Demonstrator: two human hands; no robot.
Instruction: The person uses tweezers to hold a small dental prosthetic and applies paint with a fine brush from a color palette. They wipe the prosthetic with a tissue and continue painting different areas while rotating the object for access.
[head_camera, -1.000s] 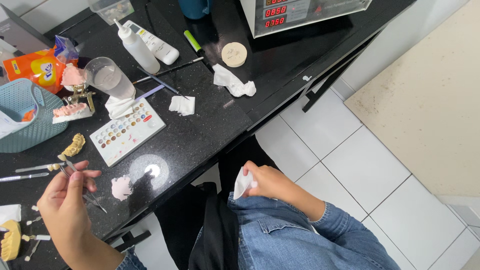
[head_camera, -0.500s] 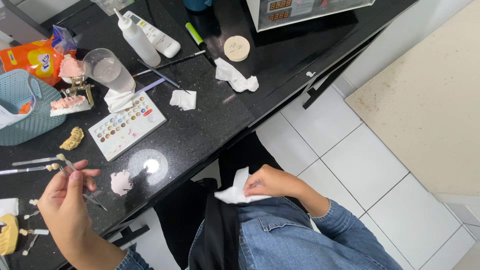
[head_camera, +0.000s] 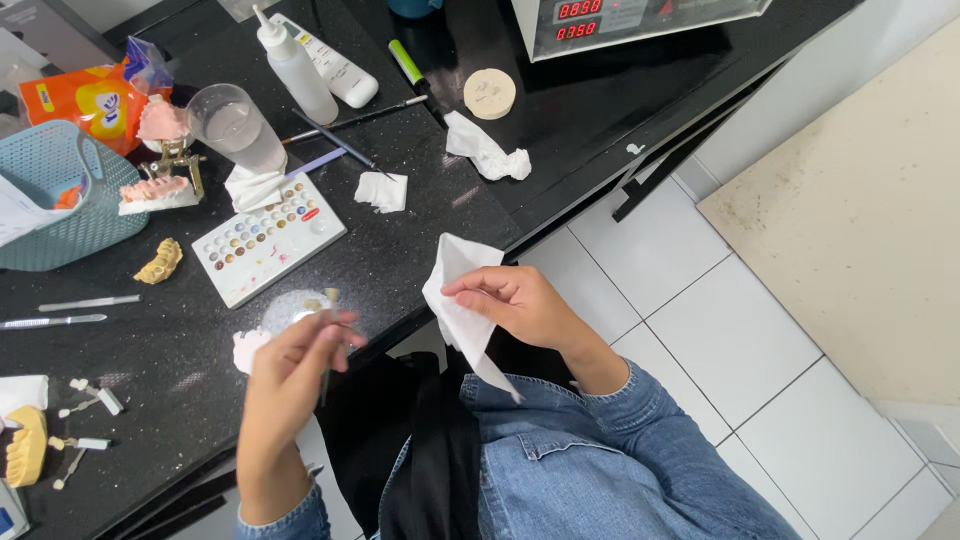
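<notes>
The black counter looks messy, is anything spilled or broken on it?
Nothing looks spilled or broken. Crumpled tissues lie loose on the black counter; the glass of water stands upright.

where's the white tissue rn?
In the head view the tissue hangs from the right hand at centre frame, just off the counter edge, right of the left hand.

Tissues: we count four, one held (head_camera: 462, 305), three lying on the surface (head_camera: 487, 150) (head_camera: 382, 190) (head_camera: 254, 186).
Squeeze bottles: two (head_camera: 295, 65) (head_camera: 335, 68).
Baskets: one (head_camera: 62, 195).
Colour palettes: one (head_camera: 268, 238).
Cups: one (head_camera: 236, 127).
</notes>
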